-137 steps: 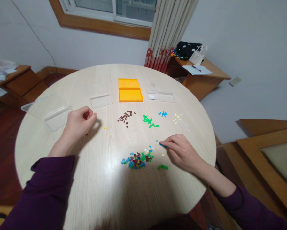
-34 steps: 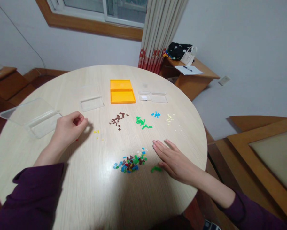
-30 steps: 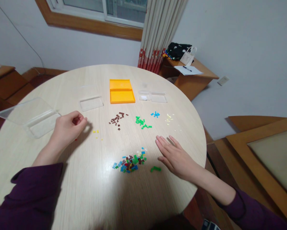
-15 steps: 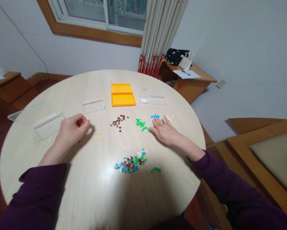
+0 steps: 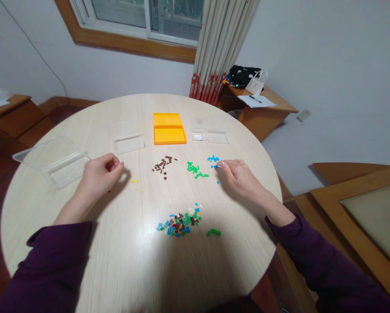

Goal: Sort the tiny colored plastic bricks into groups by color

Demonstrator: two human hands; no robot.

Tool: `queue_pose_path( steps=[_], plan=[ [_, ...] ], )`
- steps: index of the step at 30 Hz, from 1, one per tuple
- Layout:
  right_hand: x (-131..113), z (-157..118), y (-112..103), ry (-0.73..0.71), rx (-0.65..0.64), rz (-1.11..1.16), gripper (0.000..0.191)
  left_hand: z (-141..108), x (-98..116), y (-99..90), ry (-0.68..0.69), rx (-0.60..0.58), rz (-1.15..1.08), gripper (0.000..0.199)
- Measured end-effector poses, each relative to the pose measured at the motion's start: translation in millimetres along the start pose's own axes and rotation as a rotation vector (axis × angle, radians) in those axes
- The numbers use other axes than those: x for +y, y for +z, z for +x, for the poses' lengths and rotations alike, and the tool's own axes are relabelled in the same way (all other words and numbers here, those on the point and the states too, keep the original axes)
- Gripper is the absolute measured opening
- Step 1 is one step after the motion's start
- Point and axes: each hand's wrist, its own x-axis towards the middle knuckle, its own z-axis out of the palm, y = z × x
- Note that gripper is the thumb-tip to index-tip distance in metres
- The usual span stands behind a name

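My left hand [image 5: 99, 174] hovers over the left side of the table, its fingers curled into a pinch; whatever they hold, if anything, is hidden. Small yellow bricks [image 5: 135, 181] lie to its right, and a bit of red shows beneath it. On the right, my right hand [image 5: 242, 179] has its fingertips pressed together at the edge of a group of blue bricks [image 5: 213, 159]. I cannot make out what is between them. Green bricks [image 5: 192, 168] lie to its left, with brown bricks [image 5: 162, 165] beyond. Nearer me is a mixed pile of bricks [image 5: 178, 224].
An open yellow case [image 5: 169, 142] stands at the back of the round table [image 5: 123, 261]. Clear plastic boxes [image 5: 130, 150] lie to its left and a small clear case [image 5: 217, 142] to its right. Two joined-looking green bricks [image 5: 214, 232] sit right of the mixed pile.
My right hand has drawn back to the right and closed from spread fingers into a pinch, uncovering more blue bricks. The left hand holds nearly the same pose and place.
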Motion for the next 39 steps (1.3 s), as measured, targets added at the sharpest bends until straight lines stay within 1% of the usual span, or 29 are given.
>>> queue_pose_path(
  steps=[3,8,10,13,17,20,22,25,27,28,30,32,34,39],
  plan=[
    [1,-7,-4,0.000,-0.022,0.041,0.057,1,-1,0.2,0.004,0.016,0.011,0.024],
    [-9,-26,-16,-0.058,-0.241,0.112,0.053,3,-5,1.1,0.026,0.028,0.032,0.023],
    [-13,-30,-14,-0.075,-0.281,0.090,0.052,3,-5,1.3,0.028,0.024,0.038,0.023],
    [-14,-24,-6,-0.077,-0.253,0.040,0.050,3,-5,1.1,0.027,0.023,0.041,0.023],
    [-3,1,5,-0.059,-0.188,0.018,0.048,2,-2,0.3,0.006,0.015,0.028,0.022],
    [5,18,6,-0.055,-0.165,-0.013,0.051,1,0,-0.8,-0.005,0.011,0.022,0.022],
    [4,20,2,-0.075,-0.128,-0.025,0.052,1,1,-1.3,-0.006,0.018,0.020,0.022],
    [-6,5,-7,-0.155,-0.072,-0.019,0.048,1,-1,-0.8,0.001,0.029,0.012,0.021],
    [-16,-15,-10,-0.245,-0.099,-0.028,0.042,2,-2,0.2,0.004,0.029,0.003,0.020],
    [-21,-26,-10,-0.295,-0.140,-0.035,0.041,2,-3,0.8,0.007,0.026,0.001,0.020],
    [-29,-48,-7,-0.391,-0.183,-0.078,0.039,2,-4,1.5,0.007,0.023,-0.001,0.019],
    [-34,-64,0,-0.419,-0.207,-0.129,0.038,2,-3,1.7,0.007,0.023,-0.001,0.018],
    [-36,-74,7,-0.421,-0.202,-0.153,0.038,1,-1,1.5,0.005,0.028,0.002,0.018],
    [-36,-78,15,-0.407,-0.207,-0.156,0.039,0,2,1.2,-0.007,0.015,0.001,0.018]
  ],
)
